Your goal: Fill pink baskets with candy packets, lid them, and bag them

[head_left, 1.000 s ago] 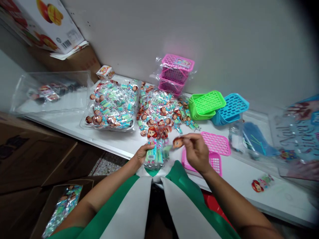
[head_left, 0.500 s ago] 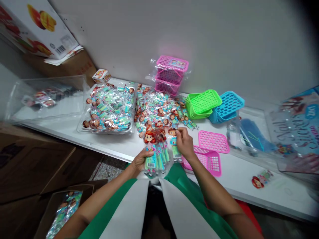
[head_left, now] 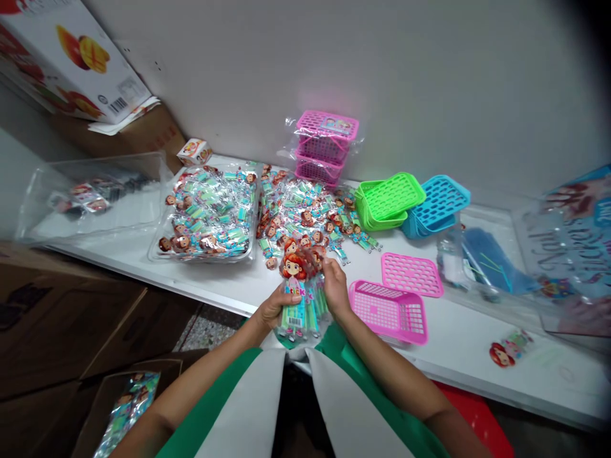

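My left hand (head_left: 273,306) is closed round the lower left of a fanned bundle of flat character-shaped stick packets (head_left: 296,312). The front packet shows a red-haired cartoon figure and a barcode. My right hand (head_left: 335,286) has its fingers pinched at the upper right edge of the same bundle; its fingertips are partly hidden behind the packets. Just beyond my hands lies a loose pile of similar packets (head_left: 305,203). To the right of my right hand is a pink basket (head_left: 415,318), with a pink perforated lid (head_left: 413,275) beside it.
A clear tray (head_left: 200,256) heaped with packets stands left of the pile. At the back are stacked pink baskets (head_left: 324,149), green baskets (head_left: 389,200) and blue baskets (head_left: 436,203). Clear plastic trays stand at both sides. Cardboard boxes (head_left: 57,331) fill the lower left. A single packet (head_left: 510,348) lies far right.
My right hand has moved left, bringing the separate brown-haired packet against the bundle, where it is now largely hidden. My left hand keeps its grip. The view has shifted slightly.
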A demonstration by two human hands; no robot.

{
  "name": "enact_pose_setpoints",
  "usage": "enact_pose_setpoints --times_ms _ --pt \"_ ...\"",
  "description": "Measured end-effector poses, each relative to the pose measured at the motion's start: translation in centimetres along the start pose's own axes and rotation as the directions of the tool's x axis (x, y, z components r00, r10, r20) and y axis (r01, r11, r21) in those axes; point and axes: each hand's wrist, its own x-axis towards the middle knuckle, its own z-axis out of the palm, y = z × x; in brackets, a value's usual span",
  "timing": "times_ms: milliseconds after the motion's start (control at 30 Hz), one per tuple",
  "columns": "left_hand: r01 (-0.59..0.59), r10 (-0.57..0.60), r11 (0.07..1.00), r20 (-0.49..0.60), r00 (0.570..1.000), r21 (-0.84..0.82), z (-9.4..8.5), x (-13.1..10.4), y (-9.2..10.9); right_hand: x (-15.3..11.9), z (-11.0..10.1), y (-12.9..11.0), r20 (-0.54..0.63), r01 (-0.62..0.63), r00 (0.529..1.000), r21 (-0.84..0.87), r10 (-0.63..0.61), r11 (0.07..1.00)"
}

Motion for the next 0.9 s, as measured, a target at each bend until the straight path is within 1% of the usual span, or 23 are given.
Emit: enact_pose_setpoints --times_ms 33,67,100,167,233,300,333,400,433,467,500,600,667,733,800,833,900 --pt "0.005 -0.005 1.000 0.006 1.000 0.010 0.0 0.1 0.1 0.3 -0.4 -0.2 0.048 0.034 0.998 -0.037 -0.032 0.999" --pt "0.008 -0.008 1.000 0.012 1.000 0.015 -0.1 0.1 0.1 0.8 -0.9 -0.4 0.121 0.060 0.991 -0.073 -0.051 0.996" --pt "0.008 -0.008 1.000 0.019 1.000 0.017 -0.1 0.2 0.1 1.4 -1.5 -0.7 0.203 0.061 0.978 -0.097 -0.040 0.993" --pt "0.010 -0.011 1.000 0.046 0.999 0.010 -0.1 0.2 0.2 3.0 -2.7 -1.6 0.341 -0.022 0.939 -0.086 0.050 0.996" --pt "0.038 -0.039 0.999 0.094 0.995 0.009 0.0 0.3 0.2 4.8 -3.4 -2.9 0.432 -0.136 0.894 0.003 0.121 0.991" --pt "0.079 -0.081 0.997 0.143 0.986 0.018 0.1 0.5 0.2 6.4 -3.4 -4.7 0.515 -0.185 0.850 0.102 0.107 0.977" --pt "0.095 -0.097 0.995 0.158 0.983 0.022 0.1 0.6 0.2 7.0 -3.2 -5.6 0.571 -0.194 0.816 0.125 0.089 0.973" --pt "0.111 -0.112 0.994 0.168 0.979 0.019 0.0 0.7 0.2 7.6 -2.8 -6.8 0.672 -0.213 0.736 0.109 0.086 0.971" --pt "0.115 -0.116 0.993 0.165 0.980 0.011 -0.1 0.7 0.2 7.7 -2.6 -7.1 0.699 -0.222 0.709 0.092 0.096 0.971" --pt "0.118 -0.117 0.993 0.159 0.980 0.002 -0.2 0.7 0.2 7.6 -2.4 -7.2 0.705 -0.227 0.702 0.085 0.102 0.970" --pt "0.119 -0.117 0.993 0.150 0.982 -0.004 -0.3 0.7 0.2 7.4 -2.2 -6.9 0.689 -0.229 0.718 0.098 0.100 0.969" --pt "0.116 -0.113 0.993 0.119 0.986 -0.017 -0.5 0.6 0.1 6.4 -1.7 -5.1 0.599 -0.259 0.796 0.200 0.091 0.945" --pt "0.107 -0.104 0.994 0.090 0.990 -0.026 -0.5 0.7 0.0 5.8 -1.4 -3.9 0.567 -0.289 0.815 0.210 0.124 0.934" --pt "0.102 -0.099 0.994 0.066 0.993 -0.038 -0.4 0.9 -0.1 5.4 -1.3 -3.1 0.534 -0.258 0.833 0.141 0.146 0.956" --pt "0.112 -0.109 0.993 0.059 0.992 -0.048 -0.3 1.1 -0.2 5.3 -1.6 -2.9 0.504 -0.193 0.851 0.043 0.145 0.980" --pt "0.120 -0.117 0.991 0.061 0.991 -0.052 -0.2 1.3 -0.3 5.3 -1.8 -2.9 0.499 -0.172 0.854 0.001 0.149 0.985" --pt "0.134 -0.131 0.990 0.061 0.990 -0.053 -0.2 1.5 -0.3 5.3 -2.3 -3.0 0.516 -0.163 0.839 -0.063 0.172 0.985"
